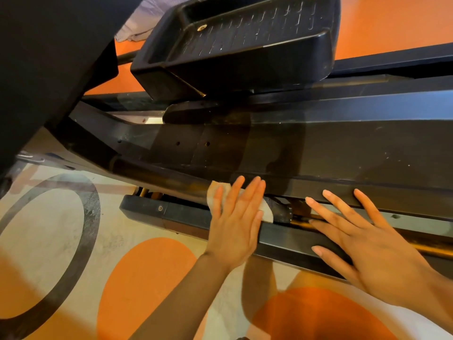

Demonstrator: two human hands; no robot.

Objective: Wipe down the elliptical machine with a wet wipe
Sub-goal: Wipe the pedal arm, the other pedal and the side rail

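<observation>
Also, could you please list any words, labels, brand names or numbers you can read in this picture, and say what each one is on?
None can be read.
Foot pedal: ridged tread only, no lettering.
Frame beam: bare black, scuffed, no label.
Floor: a dark ring and orange shapes, a pattern rather than text.
Wipe: plain.

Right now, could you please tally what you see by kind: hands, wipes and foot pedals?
Hands: 2, left hand flat on the wipe, right hand on the rail
Wipes: 1, wet wipe
Foot pedals: 1, foot pedal
Total: 4
</observation>
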